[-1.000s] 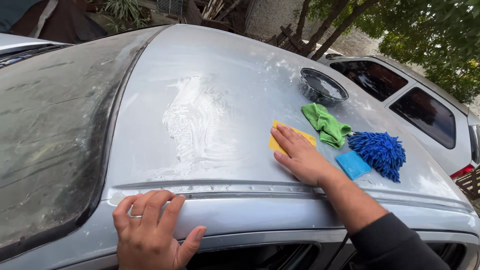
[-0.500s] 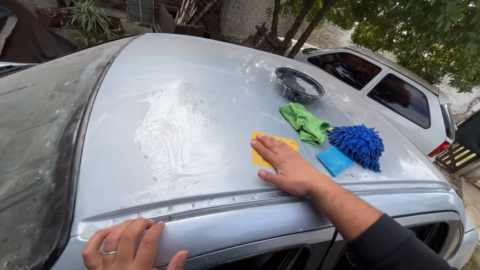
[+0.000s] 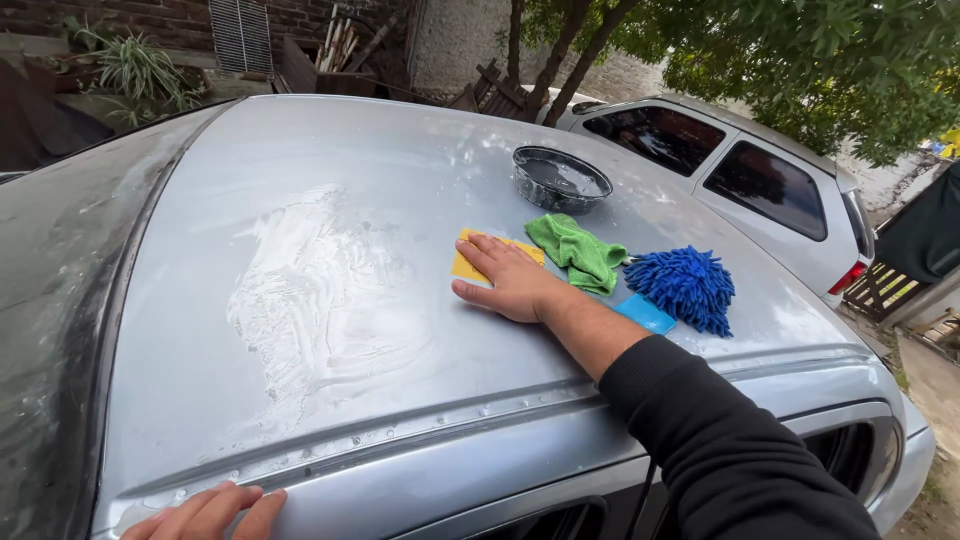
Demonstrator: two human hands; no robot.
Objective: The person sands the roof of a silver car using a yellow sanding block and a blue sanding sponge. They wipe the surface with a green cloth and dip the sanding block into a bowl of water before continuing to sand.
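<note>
My right hand [image 3: 510,280] lies flat on a yellow sponge [image 3: 470,262] on the silver car roof [image 3: 330,180], fingers spread and pressing it down. A patch of white soap suds [image 3: 320,300] covers the roof to the left of the sponge. My left hand [image 3: 210,512] rests on the roof's near edge at the bottom of the view, only its fingers showing. Just right of my right hand lie a green cloth [image 3: 580,252], a blue noodle wash mitt [image 3: 685,287] and a light blue pad [image 3: 647,314].
A dark bowl of water [image 3: 560,178] stands on the roof behind the cloth. The windshield [image 3: 50,300] slopes down at left. A second silver car [image 3: 740,180] is parked at right, with trees, a brick wall and potted plants beyond.
The view has tilted up and shifted, so my left hand slid towards the bottom edge. My right hand stays on the yellow sponge, now slightly further left on the roof.
</note>
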